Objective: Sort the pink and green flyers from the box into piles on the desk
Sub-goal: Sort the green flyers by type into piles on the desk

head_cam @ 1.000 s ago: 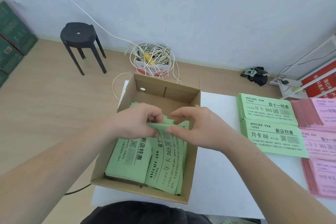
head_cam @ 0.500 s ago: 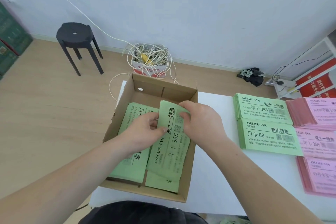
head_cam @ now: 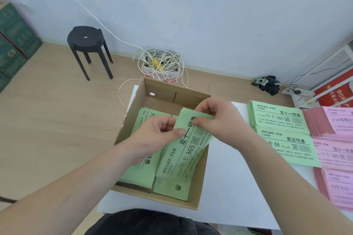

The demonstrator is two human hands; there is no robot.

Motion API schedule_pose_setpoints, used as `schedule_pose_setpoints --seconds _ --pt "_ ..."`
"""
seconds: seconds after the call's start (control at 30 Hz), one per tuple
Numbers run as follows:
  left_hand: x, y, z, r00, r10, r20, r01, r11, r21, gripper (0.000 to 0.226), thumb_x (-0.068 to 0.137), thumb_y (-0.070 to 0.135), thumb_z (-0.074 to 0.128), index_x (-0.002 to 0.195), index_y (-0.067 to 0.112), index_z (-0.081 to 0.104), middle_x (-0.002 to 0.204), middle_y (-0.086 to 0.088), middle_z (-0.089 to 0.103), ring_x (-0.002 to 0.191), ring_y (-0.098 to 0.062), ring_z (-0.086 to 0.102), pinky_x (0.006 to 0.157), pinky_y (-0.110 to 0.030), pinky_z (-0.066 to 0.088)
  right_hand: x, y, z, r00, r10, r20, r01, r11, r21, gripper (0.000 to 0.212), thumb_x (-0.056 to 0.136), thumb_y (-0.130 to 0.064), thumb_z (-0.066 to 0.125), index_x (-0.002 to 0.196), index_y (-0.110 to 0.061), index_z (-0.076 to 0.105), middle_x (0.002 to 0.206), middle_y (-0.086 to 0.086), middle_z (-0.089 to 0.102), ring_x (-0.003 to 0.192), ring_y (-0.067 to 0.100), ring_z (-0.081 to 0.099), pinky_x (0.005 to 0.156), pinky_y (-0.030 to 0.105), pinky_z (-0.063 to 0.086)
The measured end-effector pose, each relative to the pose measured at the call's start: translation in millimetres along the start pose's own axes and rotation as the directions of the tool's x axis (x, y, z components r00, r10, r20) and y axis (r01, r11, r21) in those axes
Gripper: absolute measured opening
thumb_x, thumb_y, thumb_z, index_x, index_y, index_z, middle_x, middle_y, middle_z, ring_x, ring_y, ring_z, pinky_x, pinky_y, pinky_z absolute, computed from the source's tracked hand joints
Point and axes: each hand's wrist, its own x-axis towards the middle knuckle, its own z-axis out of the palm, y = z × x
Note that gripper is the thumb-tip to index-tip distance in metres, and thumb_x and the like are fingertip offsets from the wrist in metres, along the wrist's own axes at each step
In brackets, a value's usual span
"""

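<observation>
Left hand point(head_cam: 158, 135) and right hand point(head_cam: 219, 120) both pinching a green flyer bundle point(head_cam: 188, 149) above the cardboard box point(head_cam: 200, 183), more green flyers point(head_cam: 141, 170) inside, green piles point(head_cam: 280, 131) and pink piles point(head_cam: 336, 147) on desk point(head_cam: 238, 187) at right

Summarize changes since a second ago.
The left hand and right hand, earlier picking at an edge, now grip a bundle of green paper flyers, its far end raised. Unmoved: brown cardboard box, green flyer piles, pink flyer piles on the white desk.
</observation>
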Motion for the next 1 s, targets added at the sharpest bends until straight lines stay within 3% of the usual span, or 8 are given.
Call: schedule_pose_setpoints --seconds 0.1,0.23,0.43,0.53,0.67,0.8,0.9,1.0 --pt "0 19 -3 0.993 -0.045 0.111 0.033 0.994 0.107 0.019 0.093 0.030 0.076 0.106 0.016 0.077 0.106 -0.002 0.079 0.098 -0.024 0.075 0.091 -0.040 0.058 -4 -11 -32 0.986 0.012 -0.169 0.010 0.991 0.130 0.013 0.084 -0.012 0.080 0.085 -0.020 0.070 0.081 -0.002 0.076 0.069 0.010 0.070 0.061 0.027 0.055" --pt "-6 45 5 0.999 0.001 0.044 -0.016 0.941 0.338 0.010 0.094 0.020 0.073 0.104 0.023 0.075 0.093 0.007 0.080 0.084 -0.012 0.076 0.088 -0.044 0.062 -18 20 -76 0.904 0.153 -0.399 -0.025 0.951 0.308 0.011 0.087 -0.013 0.077 0.092 -0.018 0.068 0.089 0.005 0.077 0.082 0.025 0.076 0.078 0.046 0.063" --pt "3 76 75 0.992 0.128 -0.020 -0.114 0.935 0.336 0.010 0.095 0.014 0.069 0.101 0.022 0.071 0.092 0.010 0.079 0.078 -0.006 0.074 0.073 -0.030 0.061 -65 113 -101 0.830 0.387 -0.402 -0.154 0.851 0.502 0.018 0.090 -0.013 0.076 0.095 -0.016 0.059 0.096 0.012 0.076 0.092 0.034 0.074 0.085 0.056 0.060" --pt "11 70 123 0.993 0.115 -0.019 -0.104 0.948 0.302 0.012 0.097 0.012 0.066 0.106 0.020 0.068 0.095 0.003 0.079 0.090 -0.018 0.076 0.081 -0.043 0.063 -93 153 -116 0.818 0.469 -0.331 -0.216 0.785 0.580 0.023 0.091 -0.006 0.074 0.105 -0.011 0.057 0.098 0.014 0.076 0.087 0.031 0.075 0.073 0.045 0.060" --pt "22 25 187 0.998 0.046 0.033 -0.056 0.904 0.424 0.014 0.094 0.014 0.066 0.103 0.024 0.063 0.095 0.002 0.077 0.091 -0.020 0.074 0.083 -0.048 0.061 -131 218 -117 0.785 0.545 -0.294 -0.384 0.800 0.461 0.030 0.087 -0.005 0.077 0.110 -0.011 0.058 0.098 0.010 0.075 0.086 0.027 0.074 0.079 0.047 0.062" --pt "34 -30 225 1.000 -0.028 0.011 0.018 0.844 0.535 0.032 0.090 0.019 0.067 0.121 0.023 0.059 0.107 0.003 0.071 0.101 -0.021 0.068 0.093 -0.043 0.056 -155 271 -97 0.789 0.557 -0.257 -0.482 0.822 0.303 0.040 0.089 -0.016 0.076 0.123 -0.014 0.056 0.100 0.005 0.069 0.088 0.021 0.069 0.078 0.040 0.058" --pt "25 -52 238 0.991 0.043 -0.124 0.051 0.744 0.666 0.046 0.092 0.022 0.068 0.135 0.018 0.051 0.121 0.000 0.057 0.108 -0.022 0.060 0.092 -0.036 0.051 -167 284 -81 0.851 0.333 -0.406 -0.410 0.905 -0.117 0.057 0.091 -0.023 0.071 0.143 -0.016 0.049 0.127 0.001 0.056 0.117 0.023 0.055 0.093 0.035 0.046" --pt "6 -65 247 0.974 0.115 -0.195 0.040 0.758 0.651 0.046 0.094 0.021 0.065 0.138 0.018 0.052 0.124 0.002 0.050 0.111 -0.019 0.056 0.095 -0.034 0.048 -168 271 -66 0.946 0.074 -0.314 -0.159 0.954 -0.254 0.039 0.095 -0.028 0.066 0.133 -0.024 0.060 0.133 -0.012 0.052 0.125 0.014 0.049 0.093 0.025 0.041"
